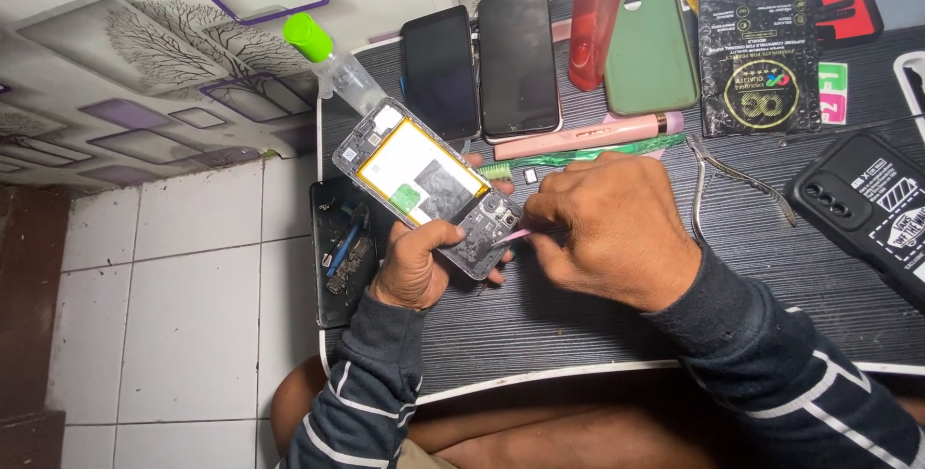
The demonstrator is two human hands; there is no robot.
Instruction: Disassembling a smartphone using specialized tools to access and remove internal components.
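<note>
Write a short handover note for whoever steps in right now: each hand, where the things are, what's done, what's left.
Left hand: holds the opened phone tilted above the table, back cover off, battery showing.
Right hand: pinches a thin pink tool, tip at the phone's camera end.
Nearby: tweezers, pink pen-shaped tool, removed parts on the dark tray.
Done: phone is open.
Left: battery still seated; the boards look still in place.

Even, moderately bright light falls from above, casting soft shadows under the hands. Mild glare shows on the white floor tiles (193,295) at lower left. Focus is fairly sharp at centre; wide-angle distortion bends lines toward the frame edges.
</note>
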